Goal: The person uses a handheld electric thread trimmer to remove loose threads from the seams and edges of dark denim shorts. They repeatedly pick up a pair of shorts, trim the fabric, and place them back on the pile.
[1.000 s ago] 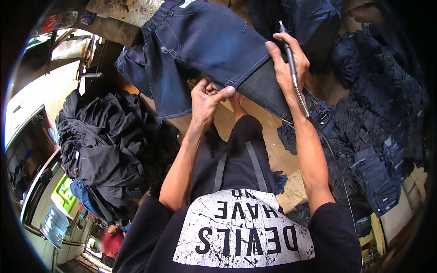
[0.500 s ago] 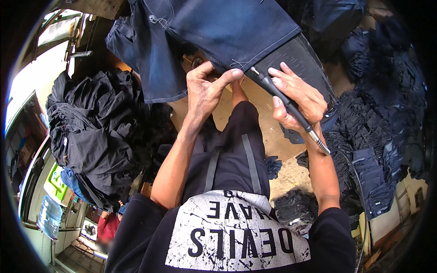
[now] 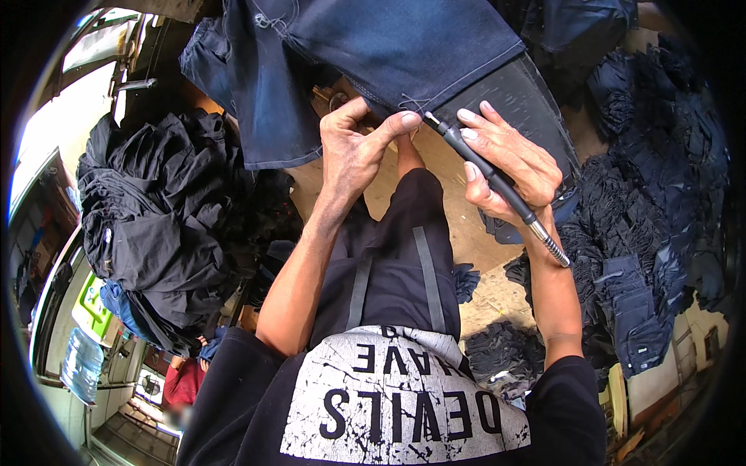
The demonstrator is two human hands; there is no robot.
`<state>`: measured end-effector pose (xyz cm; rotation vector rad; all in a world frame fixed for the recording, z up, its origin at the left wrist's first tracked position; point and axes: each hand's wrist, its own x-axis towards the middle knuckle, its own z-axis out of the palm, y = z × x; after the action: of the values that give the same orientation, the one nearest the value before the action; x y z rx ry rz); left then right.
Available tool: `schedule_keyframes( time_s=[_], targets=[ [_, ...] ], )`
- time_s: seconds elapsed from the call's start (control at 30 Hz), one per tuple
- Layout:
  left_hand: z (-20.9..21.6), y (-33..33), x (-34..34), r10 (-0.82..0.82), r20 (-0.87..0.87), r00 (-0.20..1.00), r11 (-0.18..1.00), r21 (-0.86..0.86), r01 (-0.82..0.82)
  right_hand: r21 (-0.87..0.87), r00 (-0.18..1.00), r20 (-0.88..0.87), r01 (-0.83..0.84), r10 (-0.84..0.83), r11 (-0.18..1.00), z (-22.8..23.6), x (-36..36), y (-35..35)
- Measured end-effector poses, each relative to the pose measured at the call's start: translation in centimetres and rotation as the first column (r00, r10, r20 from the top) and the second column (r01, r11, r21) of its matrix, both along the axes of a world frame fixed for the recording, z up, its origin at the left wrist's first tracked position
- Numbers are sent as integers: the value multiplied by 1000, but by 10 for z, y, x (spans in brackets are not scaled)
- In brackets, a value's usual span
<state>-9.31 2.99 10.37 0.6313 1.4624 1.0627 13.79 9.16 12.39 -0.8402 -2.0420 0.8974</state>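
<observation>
A dark blue denim garment with light stitching hangs at the top, one leg drawn over a flat black board. At the hem's lower corner, my left hand is closed, thumb against forefinger, pinching the fabric edge. Loose thread ends stick out just above my thumb. My right hand grips a black pen-shaped tool, which has a slim metal tip and a spring-sheathed rear end. Its tip lies beside my left thumb at the hem; whether it touches the cloth I cannot tell.
A large heap of black garments rises on the left. More dark garments are piled along the right, with a smaller pile on the floor. At lower left are a green plastic item and a person in red.
The garment's hem and the board have shifted slightly right. The tool's rear end has swung a little right, while its tip stays near my left thumb. Both hands keep their grips.
</observation>
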Motion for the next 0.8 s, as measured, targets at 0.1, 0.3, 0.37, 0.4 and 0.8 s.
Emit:
schedule_keyframes(
  time_s=[0.1, 0.3, 0.37, 0.4, 0.8],
  targets=[
    [0, 0, 1, 5, -4, 1000, 1000, 0, -5, -2, 1000, 9, 12, -12, 1000, 0, 0, -1],
    [0, 0, 1, 1, -14, 1000, 1000, -1, -1, 10, 998, 29, 50, -50, 999, 1, 1, -1],
    [0, 0, 0, -9, -27, 1000, 1000, -5, 8, 11, 998, 32, 59, -60, 998, 1, 1, -1],
    [-1, 0, 0, -10, -34, 999, 1000, -6, 10, 12, 998, 24, 64, -65, 998, 0, 1, 0],
    [-5, -2, 1, -2, -55, 998, 1000, 27, 3, 8, 993, 16, 114, -114, 993, 0, 3, 0]
  ],
)
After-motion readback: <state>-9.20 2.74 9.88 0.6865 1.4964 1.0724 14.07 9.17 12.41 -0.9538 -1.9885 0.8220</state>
